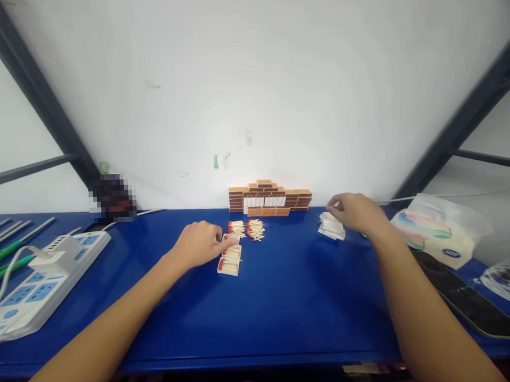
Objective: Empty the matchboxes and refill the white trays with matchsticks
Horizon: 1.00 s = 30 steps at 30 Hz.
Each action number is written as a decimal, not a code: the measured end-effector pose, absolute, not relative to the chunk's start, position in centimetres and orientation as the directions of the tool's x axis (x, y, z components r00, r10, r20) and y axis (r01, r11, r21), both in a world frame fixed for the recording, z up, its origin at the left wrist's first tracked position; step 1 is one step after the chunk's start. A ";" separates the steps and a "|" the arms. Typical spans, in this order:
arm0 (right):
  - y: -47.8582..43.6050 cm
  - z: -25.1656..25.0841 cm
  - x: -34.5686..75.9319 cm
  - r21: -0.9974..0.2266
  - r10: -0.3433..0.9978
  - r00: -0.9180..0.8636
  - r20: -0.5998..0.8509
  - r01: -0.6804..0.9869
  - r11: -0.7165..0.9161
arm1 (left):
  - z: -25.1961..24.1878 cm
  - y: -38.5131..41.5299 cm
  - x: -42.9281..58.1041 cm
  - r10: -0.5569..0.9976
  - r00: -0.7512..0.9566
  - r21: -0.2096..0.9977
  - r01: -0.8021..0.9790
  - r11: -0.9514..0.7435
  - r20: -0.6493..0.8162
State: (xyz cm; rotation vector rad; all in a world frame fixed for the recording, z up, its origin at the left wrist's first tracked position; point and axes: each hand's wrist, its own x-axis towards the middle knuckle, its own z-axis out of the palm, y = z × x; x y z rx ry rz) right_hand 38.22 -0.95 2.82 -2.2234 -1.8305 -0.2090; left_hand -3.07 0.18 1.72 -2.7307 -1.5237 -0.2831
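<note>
The left hand (199, 244), fingers curled and thumb stretched out, lies over the far end of a column of three matchbox trays (230, 274) on the blue desk (268, 308); whether it grips one cannot be told. Two loose match piles (255, 229) sit just beyond — in front of stacked matchboxes (268, 188) by the wall. The right hand (355, 209) has its fingertips close together over white pieces (332, 227), possibly empty trays — any pinch is unclear.
</note>
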 end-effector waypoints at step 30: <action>-4.3 1.0 23.5 -0.158 0.905 -0.403 0.134 0.893 0.421 | 2.1 -1.4 -3.0 0.650 0.759 0.327 0.607 -0.724 0.030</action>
